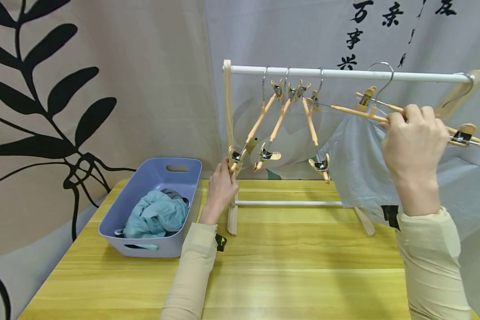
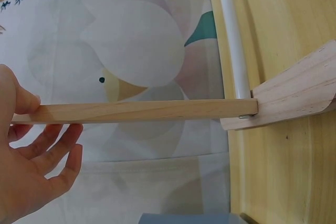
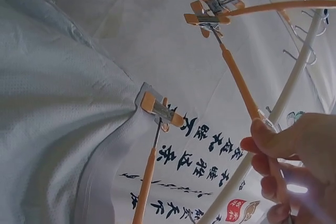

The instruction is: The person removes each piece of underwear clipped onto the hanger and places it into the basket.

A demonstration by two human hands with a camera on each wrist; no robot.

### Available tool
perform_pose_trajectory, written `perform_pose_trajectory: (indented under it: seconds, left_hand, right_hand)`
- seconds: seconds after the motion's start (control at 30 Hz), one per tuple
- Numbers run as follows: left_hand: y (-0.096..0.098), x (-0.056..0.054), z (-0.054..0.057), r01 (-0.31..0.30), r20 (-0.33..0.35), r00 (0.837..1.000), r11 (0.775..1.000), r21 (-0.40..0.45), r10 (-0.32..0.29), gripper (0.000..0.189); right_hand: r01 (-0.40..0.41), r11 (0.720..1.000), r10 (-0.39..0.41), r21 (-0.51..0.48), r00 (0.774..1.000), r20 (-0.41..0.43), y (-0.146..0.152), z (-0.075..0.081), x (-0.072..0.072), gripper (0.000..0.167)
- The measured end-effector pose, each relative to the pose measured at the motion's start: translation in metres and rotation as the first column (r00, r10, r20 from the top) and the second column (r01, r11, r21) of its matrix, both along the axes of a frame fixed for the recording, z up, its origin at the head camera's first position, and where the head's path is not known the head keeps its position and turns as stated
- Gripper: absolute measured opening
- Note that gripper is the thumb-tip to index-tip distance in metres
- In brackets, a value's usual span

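Note:
My left hand holds the left wooden upright of a small clothes rack. In the left wrist view, thumb and fingers lie on opposite sides of that upright. My right hand grips the bar of a wooden clip hanger near the rack's right end, fingers curled round the hanger in the right wrist view. Beside it, a pale grey cloth hangs from another hanger, pinched by a clip. My right hand hides part of both hangers.
Several clip hangers hang on the white top rail, left of my right hand. A blue basket holding a crumpled teal cloth stands left on the wooden table. The rack has a lower white rail.

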State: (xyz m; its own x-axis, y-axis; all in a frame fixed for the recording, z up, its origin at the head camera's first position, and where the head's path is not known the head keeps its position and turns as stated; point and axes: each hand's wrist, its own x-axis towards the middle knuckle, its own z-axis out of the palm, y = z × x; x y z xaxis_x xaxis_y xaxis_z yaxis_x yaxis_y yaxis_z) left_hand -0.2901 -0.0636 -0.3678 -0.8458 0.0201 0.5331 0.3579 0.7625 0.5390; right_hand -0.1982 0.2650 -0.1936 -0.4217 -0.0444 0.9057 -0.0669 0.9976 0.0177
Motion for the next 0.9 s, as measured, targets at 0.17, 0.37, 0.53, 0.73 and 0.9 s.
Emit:
perform_pose_trajectory:
  seconds: [0.17, 0.37, 0.53, 0.73, 0.9]
  left_hand:
    - [0.0, 0.0, 0.0, 0.005, -0.001, 1.0, 1.0, 0.003, -0.005, 0.044]
    - [0.0, 0.001, 0.001, 0.002, -0.009, 1.0, 1.0, 0.006, -0.002, 0.045]
    - [0.0, 0.001, 0.001, 0.0, -0.007, 1.0, 1.0, 0.011, 0.0, 0.046]
    - [0.0, 0.001, 0.0, 0.001, 0.005, 1.0, 1.0, 0.006, -0.001, 0.045]
    - [0.0, 0.0, -0.001, 0.0, 0.007, 1.0, 1.0, 0.004, 0.0, 0.045]
  right_hand:
    - [0.002, 1.0, -0.002, 0.0, 1.0, 0.026, -0.005, -0.005, 0.0, 0.023]
    - [-0.005, 1.0, 0.006, -0.027, 1.0, 0.005, -0.013, -0.01, -0.001, 0.021]
    - [-0.022, 1.0, 0.023, 0.016, 0.998, -0.054, -0.02, -0.015, 0.0, 0.021]
    - [-0.057, 0.998, 0.057, 0.005, 0.995, -0.078, -0.029, -0.025, -0.001, 0.019]
    - [-0.103, 0.995, 0.104, 0.011, 0.987, -0.124, -0.033, -0.034, -0.003, 0.019]
